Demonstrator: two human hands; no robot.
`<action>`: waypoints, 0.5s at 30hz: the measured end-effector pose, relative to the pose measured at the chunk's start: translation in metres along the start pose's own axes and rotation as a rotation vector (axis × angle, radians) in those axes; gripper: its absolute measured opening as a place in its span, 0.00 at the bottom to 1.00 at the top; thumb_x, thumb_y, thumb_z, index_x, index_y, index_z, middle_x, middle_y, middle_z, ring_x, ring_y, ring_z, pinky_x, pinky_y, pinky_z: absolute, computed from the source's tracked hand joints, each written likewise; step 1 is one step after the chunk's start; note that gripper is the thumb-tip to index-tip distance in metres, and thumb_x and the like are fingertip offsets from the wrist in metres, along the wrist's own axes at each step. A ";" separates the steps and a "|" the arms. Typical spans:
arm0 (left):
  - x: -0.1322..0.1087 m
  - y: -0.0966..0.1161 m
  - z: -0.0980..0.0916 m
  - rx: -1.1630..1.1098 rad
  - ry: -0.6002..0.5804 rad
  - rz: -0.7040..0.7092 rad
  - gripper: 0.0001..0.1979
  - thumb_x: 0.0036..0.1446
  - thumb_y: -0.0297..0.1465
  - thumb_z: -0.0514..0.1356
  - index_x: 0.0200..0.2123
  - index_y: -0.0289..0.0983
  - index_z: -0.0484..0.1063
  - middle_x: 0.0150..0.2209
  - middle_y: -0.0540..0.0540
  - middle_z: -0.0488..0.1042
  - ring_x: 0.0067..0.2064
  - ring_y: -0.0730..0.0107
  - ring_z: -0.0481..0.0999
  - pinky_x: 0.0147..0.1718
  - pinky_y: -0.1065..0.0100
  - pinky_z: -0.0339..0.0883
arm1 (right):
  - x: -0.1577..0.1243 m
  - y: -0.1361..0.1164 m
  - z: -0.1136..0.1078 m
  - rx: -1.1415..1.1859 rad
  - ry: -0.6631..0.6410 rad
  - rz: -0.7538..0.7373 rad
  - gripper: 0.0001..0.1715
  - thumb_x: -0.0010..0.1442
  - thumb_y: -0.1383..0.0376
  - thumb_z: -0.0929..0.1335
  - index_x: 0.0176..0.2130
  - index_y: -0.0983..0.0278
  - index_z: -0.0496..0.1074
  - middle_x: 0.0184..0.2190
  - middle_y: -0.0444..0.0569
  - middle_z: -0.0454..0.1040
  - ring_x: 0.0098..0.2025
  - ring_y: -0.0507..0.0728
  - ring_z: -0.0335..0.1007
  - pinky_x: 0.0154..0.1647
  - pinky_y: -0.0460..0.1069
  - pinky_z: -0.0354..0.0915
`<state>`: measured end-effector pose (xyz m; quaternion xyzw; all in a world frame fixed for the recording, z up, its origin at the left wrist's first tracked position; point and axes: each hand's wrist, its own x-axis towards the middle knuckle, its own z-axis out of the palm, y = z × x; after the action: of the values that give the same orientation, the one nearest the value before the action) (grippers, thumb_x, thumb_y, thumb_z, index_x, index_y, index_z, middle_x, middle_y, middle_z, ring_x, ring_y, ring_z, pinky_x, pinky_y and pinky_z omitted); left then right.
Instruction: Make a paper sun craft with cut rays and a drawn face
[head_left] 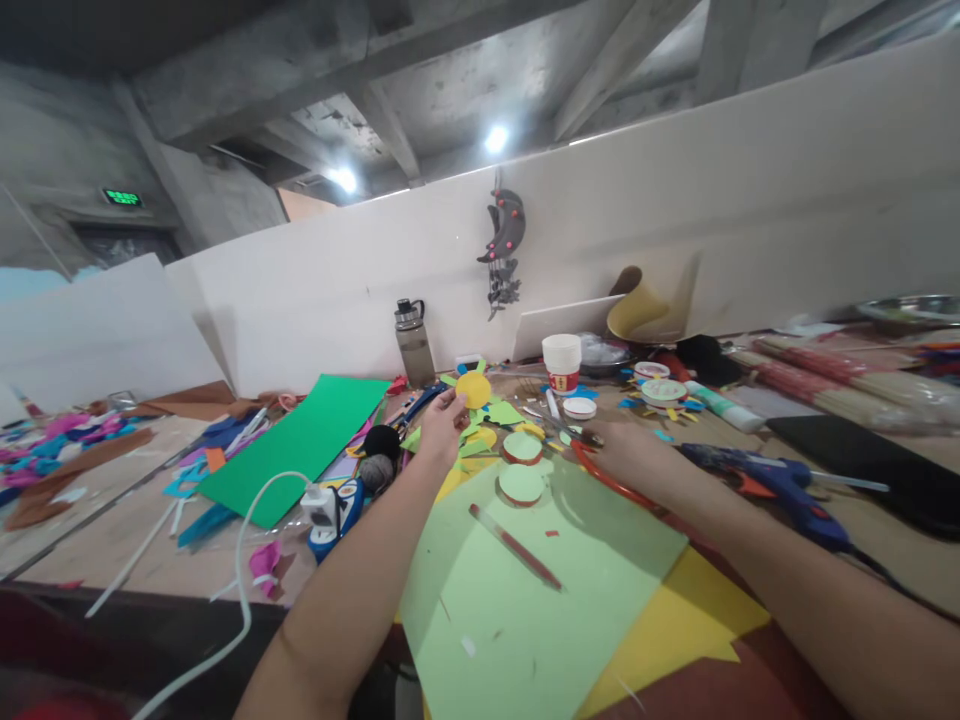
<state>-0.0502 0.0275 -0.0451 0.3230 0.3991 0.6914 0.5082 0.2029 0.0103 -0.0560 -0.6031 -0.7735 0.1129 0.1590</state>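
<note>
My left hand (444,425) pinches a small yellow paper circle (473,390) upright above scattered paper scraps. My right hand (619,455) is closed around scissors with a red handle (611,480); their metal blades point left, toward the middle of the table. Under and between my arms lies a light green sheet (517,610) with yellow paper (675,620) beneath it. A reddish-brown pen (516,548) rests on the green sheet. Two round green-topped discs (521,483) with reddish edges sit near its far edge.
Left of my arm are a green sheet (307,440), a white charger with its cable (322,510) and dark yarn balls (381,442). A bottle (414,345) and a paper cup (562,362) stand behind. On the right lies a blue glue gun (772,485).
</note>
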 end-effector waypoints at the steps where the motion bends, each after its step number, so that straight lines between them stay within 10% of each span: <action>1: 0.000 -0.001 -0.001 0.002 0.001 -0.002 0.13 0.42 0.27 0.68 0.33 0.36 0.70 0.30 0.50 0.75 0.26 0.80 0.71 0.24 0.76 0.60 | 0.000 0.000 0.000 -0.014 0.000 0.010 0.23 0.56 0.51 0.64 0.42 0.65 0.75 0.40 0.62 0.77 0.43 0.66 0.73 0.39 0.53 0.63; 15: 0.011 -0.003 -0.008 -0.083 -0.045 -0.066 0.09 0.43 0.24 0.66 0.31 0.33 0.71 0.28 0.49 0.76 0.25 0.79 0.72 0.23 0.77 0.63 | -0.009 0.000 -0.006 -0.177 -0.091 0.015 0.21 0.55 0.59 0.64 0.47 0.65 0.71 0.43 0.61 0.76 0.43 0.66 0.73 0.36 0.53 0.63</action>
<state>-0.0585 0.0366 -0.0509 0.3037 0.3691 0.6830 0.5524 0.2070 0.0016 -0.0519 -0.6149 -0.7822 0.0727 0.0687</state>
